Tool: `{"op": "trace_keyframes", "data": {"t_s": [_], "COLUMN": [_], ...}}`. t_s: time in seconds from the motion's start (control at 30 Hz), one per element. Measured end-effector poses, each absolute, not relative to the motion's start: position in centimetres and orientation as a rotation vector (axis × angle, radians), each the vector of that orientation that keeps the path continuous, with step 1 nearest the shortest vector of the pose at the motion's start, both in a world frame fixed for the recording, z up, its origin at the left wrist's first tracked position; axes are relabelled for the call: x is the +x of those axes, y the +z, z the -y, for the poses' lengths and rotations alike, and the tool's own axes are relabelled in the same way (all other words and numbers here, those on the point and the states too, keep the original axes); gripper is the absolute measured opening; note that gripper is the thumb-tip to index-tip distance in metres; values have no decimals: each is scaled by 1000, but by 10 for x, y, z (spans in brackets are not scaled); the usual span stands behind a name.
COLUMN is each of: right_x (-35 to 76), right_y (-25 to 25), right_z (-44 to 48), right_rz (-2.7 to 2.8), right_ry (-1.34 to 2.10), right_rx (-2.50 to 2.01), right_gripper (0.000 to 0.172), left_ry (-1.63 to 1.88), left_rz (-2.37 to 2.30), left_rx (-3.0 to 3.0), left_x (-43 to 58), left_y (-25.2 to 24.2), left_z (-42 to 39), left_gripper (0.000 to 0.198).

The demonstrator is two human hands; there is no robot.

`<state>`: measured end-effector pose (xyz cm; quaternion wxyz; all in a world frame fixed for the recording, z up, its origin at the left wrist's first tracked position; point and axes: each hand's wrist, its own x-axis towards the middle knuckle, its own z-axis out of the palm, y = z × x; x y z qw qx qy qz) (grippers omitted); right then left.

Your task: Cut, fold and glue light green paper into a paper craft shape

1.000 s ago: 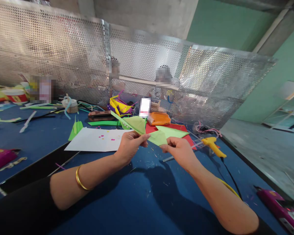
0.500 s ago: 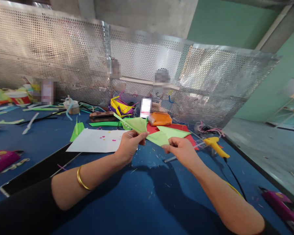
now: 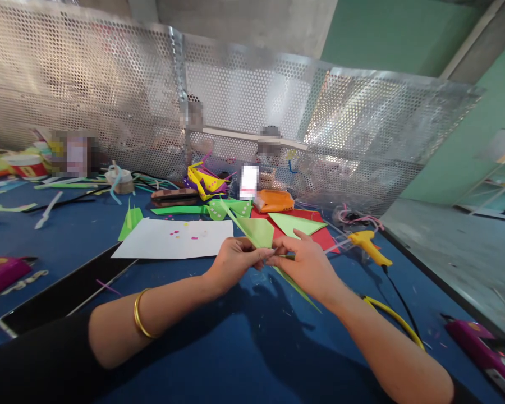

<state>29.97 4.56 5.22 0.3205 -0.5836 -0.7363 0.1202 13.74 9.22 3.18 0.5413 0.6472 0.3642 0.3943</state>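
Note:
Between my two hands is a folded light green paper [image 3: 256, 231], held above the blue table. My left hand [image 3: 234, 262] pinches its lower edge with thumb and fingers. Close against it, my right hand [image 3: 305, 261] grips the same paper, the thumb and fingers of both hands nearly meeting. One narrow strip of the paper sticks up to the left; another pointed part hangs down to the right under my right hand. Just behind lie a light green paper triangle [image 3: 298, 224] on red paper [image 3: 320, 240] and a green mask shape with pale dots [image 3: 230, 209].
A white sheet [image 3: 172, 238] with small pink scraps lies left. At right rest a yellow glue gun [image 3: 370, 247] and a magenta device [image 3: 483, 353]. An orange packet [image 3: 274, 200], a yellow-and-purple paper piece [image 3: 206, 180] and a perforated metal screen [image 3: 244, 84] stand behind.
My right hand has moved in beside my left. The green paper has turned, so one part now points down to the right, and the dotted mask shape behind shows more fully.

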Motion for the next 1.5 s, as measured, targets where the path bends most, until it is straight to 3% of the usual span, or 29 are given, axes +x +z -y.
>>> {"op": "trace_keyframes", "data": {"t_s": [0.37,0.63,0.77,0.97,1.2,1.5], "right_x": [300,301,300,301,303,300], "right_y": [55,49,49,48,44,46], "right_z": [-47,-47,-47,-47,-48,-46], "right_rz": [1791,1713,1688,1526,1534,1492], "right_ry": [606,576,750,1048,997,1061], "right_rx": [-1542,-1621,-1572,-1382,-1466,-1464], "right_gripper": [9,23,12,12,12,15], "left_ry": [1025,1002,1024,944,1051,1084], "left_rz": [-847,-906,-893,-868,-885,-912], "left_rx": [1469,1394,1433,1418,1230,1407], "left_x": [137,139,137,139,138,134], "left_y": [34,37,40,40,39,38], "left_z": [-95,-96,-94,-93,-100,-105], "left_gripper": [30,31,32,32,30,37]}}
